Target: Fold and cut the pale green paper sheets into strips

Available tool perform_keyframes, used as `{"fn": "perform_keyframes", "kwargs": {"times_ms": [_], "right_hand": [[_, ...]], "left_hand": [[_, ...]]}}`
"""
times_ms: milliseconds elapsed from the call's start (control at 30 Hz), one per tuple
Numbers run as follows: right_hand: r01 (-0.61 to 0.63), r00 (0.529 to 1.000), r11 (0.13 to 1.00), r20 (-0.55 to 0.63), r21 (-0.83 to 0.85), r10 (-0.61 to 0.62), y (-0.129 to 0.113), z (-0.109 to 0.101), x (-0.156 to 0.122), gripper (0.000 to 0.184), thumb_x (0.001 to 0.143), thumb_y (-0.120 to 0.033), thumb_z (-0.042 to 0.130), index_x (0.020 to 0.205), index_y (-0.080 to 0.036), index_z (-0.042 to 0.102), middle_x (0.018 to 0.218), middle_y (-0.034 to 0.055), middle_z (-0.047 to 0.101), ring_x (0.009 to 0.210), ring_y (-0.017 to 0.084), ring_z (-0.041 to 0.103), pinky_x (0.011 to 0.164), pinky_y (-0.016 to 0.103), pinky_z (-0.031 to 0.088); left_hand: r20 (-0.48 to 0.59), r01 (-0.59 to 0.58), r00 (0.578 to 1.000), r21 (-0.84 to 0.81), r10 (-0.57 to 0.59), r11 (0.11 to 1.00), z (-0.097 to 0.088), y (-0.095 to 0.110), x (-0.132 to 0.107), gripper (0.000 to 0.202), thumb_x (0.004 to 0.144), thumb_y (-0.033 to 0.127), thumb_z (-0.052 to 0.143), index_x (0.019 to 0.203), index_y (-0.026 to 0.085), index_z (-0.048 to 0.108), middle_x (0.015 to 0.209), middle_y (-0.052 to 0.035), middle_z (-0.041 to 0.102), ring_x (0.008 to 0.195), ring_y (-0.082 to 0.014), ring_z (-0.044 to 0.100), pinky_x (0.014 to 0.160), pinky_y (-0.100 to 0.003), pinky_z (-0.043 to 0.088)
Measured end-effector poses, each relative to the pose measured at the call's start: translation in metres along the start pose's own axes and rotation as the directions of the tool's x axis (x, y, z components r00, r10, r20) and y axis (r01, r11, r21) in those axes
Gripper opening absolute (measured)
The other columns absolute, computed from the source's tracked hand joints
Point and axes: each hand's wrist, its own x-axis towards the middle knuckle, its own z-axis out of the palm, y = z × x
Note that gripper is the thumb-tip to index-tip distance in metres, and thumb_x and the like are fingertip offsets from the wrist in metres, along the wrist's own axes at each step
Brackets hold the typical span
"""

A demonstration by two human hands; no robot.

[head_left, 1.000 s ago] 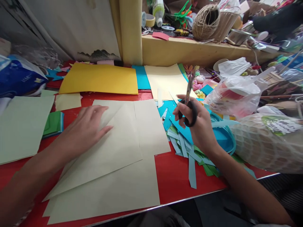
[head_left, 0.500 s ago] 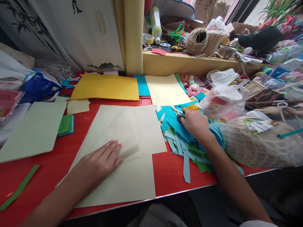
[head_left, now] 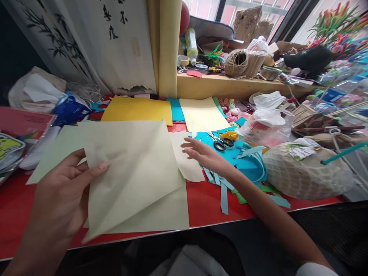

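My left hand (head_left: 64,193) grips the left edge of a pale green folded paper sheet (head_left: 135,168) and holds it lifted off the red table (head_left: 209,205). My right hand (head_left: 202,153) is open, fingers stretched out over a pale green strip of paper (head_left: 185,161) lying on the table. Black-handled scissors (head_left: 220,142) lie on blue paper scraps (head_left: 244,163) just right of that hand, apart from it.
Yellow (head_left: 138,109), blue and cream (head_left: 202,113) sheets lie at the back. A netted bundle (head_left: 301,172) and plastic bags (head_left: 266,119) crowd the right. A twine ball (head_left: 235,61) sits on the cluttered shelf. Packets (head_left: 17,130) pile at the left. The table edge runs near me.
My right hand laid the scissors down on the blue scraps and moved left to the paper strip. My left hand went from pressing the folded sheet flat to lifting it.
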Motion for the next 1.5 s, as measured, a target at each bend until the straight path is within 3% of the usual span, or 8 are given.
{"fn": "perform_keyframes", "kwargs": {"times_ms": [267,433,667,967,1133,1333,1433,1500], "right_hand": [[-0.171,0.980,0.943,0.150,0.284,0.132,-0.009,0.036,0.014,0.048,0.076,-0.045,0.066,0.113,-0.016,0.059,0.111,0.0118,0.064,0.094,0.021,0.063,0.083,0.035,0.052],[-0.279,0.952,0.845,0.249,0.457,0.180,-0.009,0.022,0.023,0.024,0.072,-0.037,0.072,0.081,-0.015,0.065,0.085,0.0071,0.067,0.075,0.016,0.064,0.067,0.027,0.052],[-0.283,0.953,0.924,0.187,0.258,0.240,0.012,0.005,0.040,0.034,0.063,-0.034,0.078,0.055,-0.018,0.050,0.053,-0.0047,0.045,0.045,0.006,0.042,0.042,0.020,0.037],[-0.199,0.980,0.892,0.104,0.407,0.172,0.020,0.021,0.042,0.027,0.073,-0.038,0.070,0.088,-0.018,0.060,0.081,0.0018,0.063,0.072,0.012,0.060,0.059,0.022,0.048],[-0.232,0.951,0.864,0.293,0.447,0.103,0.019,0.019,0.033,0.036,0.073,-0.032,0.071,0.106,-0.020,0.063,0.097,0.0049,0.068,0.081,0.014,0.065,0.068,0.024,0.053],[-0.367,0.918,0.781,0.335,0.506,0.214,0.032,0.009,0.036,0.017,0.077,-0.022,0.067,0.094,-0.019,0.068,0.088,0.0037,0.069,0.073,0.011,0.065,0.066,0.020,0.055],[-0.405,0.913,0.715,0.297,0.570,0.280,0.035,0.002,0.039,0.019,0.084,-0.025,0.058,0.100,-0.017,0.064,0.086,0.0048,0.069,0.071,0.010,0.065,0.065,0.019,0.054],[-0.402,0.915,0.676,0.293,0.618,0.277,0.031,-0.001,0.038,0.032,0.088,-0.040,0.050,0.104,-0.014,0.061,0.089,0.0083,0.069,0.077,0.012,0.066,0.072,0.023,0.055]], "left_hand": [[0.117,0.310,0.946,-0.043,-0.303,0.950,-0.004,0.001,-0.012,0.040,0.069,0.018,0.071,0.107,0.026,0.063,0.085,0.0046,0.073,0.065,-0.0137,0.069,0.055,-0.019,0.058],[-0.047,0.099,0.993,-0.143,-0.106,0.985,-0.009,-0.011,-0.010,0.039,0.067,0.010,0.072,0.103,0.023,0.065,0.099,0.0069,0.072,0.099,-0.0118,0.064,0.076,-0.010,0.053],[0.136,0.127,0.980,0.143,-0.147,0.982,-0.019,-0.033,0.001,0.042,0.066,0.018,0.074,0.106,0.024,0.064,0.105,0.0048,0.070,0.107,-0.0199,0.061,0.078,-0.018,0.056],[0.200,0.222,0.940,0.254,-0.275,0.942,-0.023,-0.043,-0.007,0.038,0.068,0.029,0.072,0.104,0.021,0.061,0.097,-0.0029,0.073,0.087,-0.0248,0.069,0.061,-0.026,0.060],[0.085,0.255,0.958,0.177,-0.273,0.951,-0.022,-0.043,-0.007,0.022,0.061,0.018,0.077,0.080,0.022,0.068,0.086,0.0031,0.074,0.086,-0.0201,0.069,0.067,-0.023,0.059],[0.148,-0.005,0.987,0.417,-0.062,0.909,-0.031,-0.055,-0.017,0.014,0.064,0.031,0.072,0.078,0.028,0.074,0.086,0.0031,0.074,0.094,-0.0288,0.067,0.080,-0.041,0.058],[0.285,-0.327,0.939,0.564,0.193,0.758,-0.041,-0.064,-0.023,0.023,0.076,0.029,0.056,0.087,0.039,0.073,0.107,0.0114,0.069,0.112,-0.0256,0.058,0.097,-0.041,0.047],[0.269,-0.453,0.889,0.633,0.370,0.627,-0.047,-0.069,-0.025,0.038,0.079,0.020,0.047,0.095,0.045,0.069,0.117,0.0174,0.063,0.112,-0.0223,0.058,0.088,-0.036,0.051]]}}
